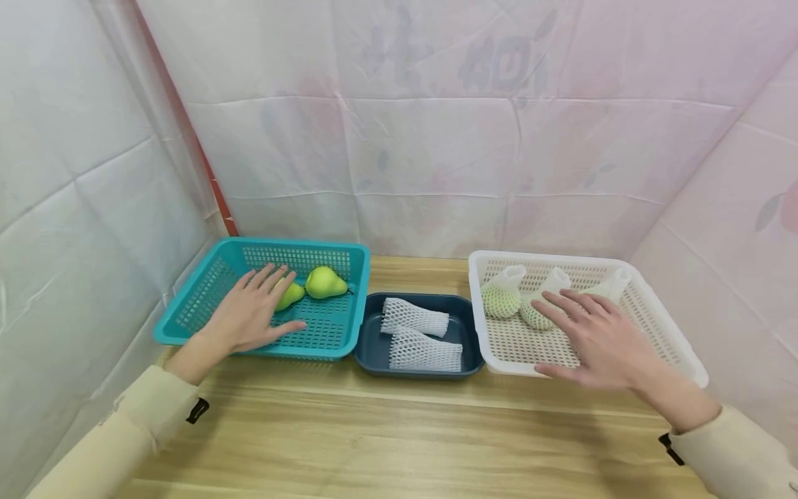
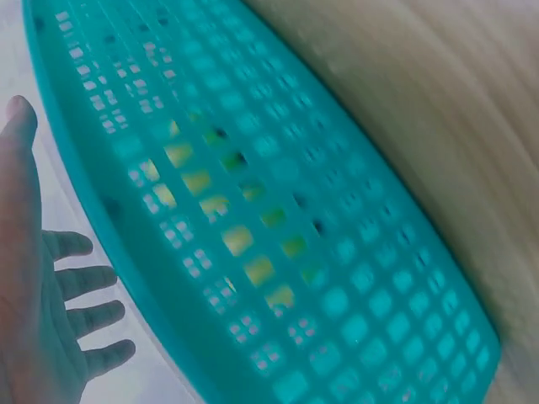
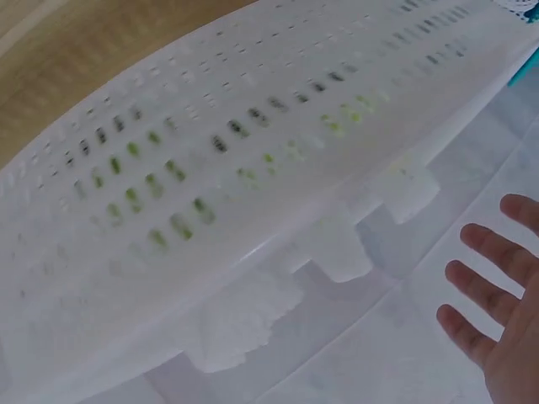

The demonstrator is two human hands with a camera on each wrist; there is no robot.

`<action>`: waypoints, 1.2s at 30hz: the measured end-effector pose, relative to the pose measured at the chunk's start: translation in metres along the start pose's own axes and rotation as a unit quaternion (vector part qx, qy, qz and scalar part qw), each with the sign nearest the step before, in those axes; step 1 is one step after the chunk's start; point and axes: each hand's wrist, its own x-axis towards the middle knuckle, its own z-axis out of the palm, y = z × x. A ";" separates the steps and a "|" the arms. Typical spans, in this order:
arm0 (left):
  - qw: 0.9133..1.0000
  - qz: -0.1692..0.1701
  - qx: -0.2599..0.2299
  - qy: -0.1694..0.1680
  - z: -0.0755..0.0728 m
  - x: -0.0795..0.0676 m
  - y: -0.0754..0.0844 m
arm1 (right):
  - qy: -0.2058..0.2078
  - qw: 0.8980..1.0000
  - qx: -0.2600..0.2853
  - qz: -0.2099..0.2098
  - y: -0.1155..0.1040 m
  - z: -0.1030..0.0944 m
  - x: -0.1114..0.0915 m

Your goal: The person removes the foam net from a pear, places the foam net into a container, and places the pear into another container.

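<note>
My left hand [image 1: 252, 312], fingers spread, hovers above the teal basket [image 1: 324, 339] and partly covers one of two green pears. One pear [image 1: 289, 295] shows beside the fingers; the other pear [image 1: 324, 283] lies to its right. Over the white basket [image 1: 661, 333] is my right hand [image 1: 601, 339], its fingers also spread and holding nothing. Three pears in white foam nets sit in that basket: a left one [image 1: 501, 299], a middle one [image 1: 536, 312] and a right one [image 1: 614, 285], partly hidden behind the hand. In the wrist views both hands [image 2: 25, 295] [image 3: 514, 311] appear beyond the basket walls.
Between the baskets stands a dark blue tray [image 1: 368, 346] with two white foam nets, an upper one [image 1: 414, 317] and a lower one [image 1: 426, 350]. All three containers rest on a wooden table [image 1: 374, 436]. Pale sheeting [image 1: 424, 152] closes off the back and both sides.
</note>
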 end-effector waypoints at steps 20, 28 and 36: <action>0.996 0.025 -0.029 0.076 0.008 -0.028 0.056 | -0.049 0.998 -0.034 -0.030 0.060 0.005 -0.014; 0.994 0.030 -0.025 0.099 0.022 -0.037 0.066 | -0.067 0.997 -0.028 -0.013 0.079 0.009 -0.021; 0.996 0.025 -0.015 0.082 0.026 -0.040 0.071 | -0.096 0.994 -0.008 0.053 0.097 0.009 -0.036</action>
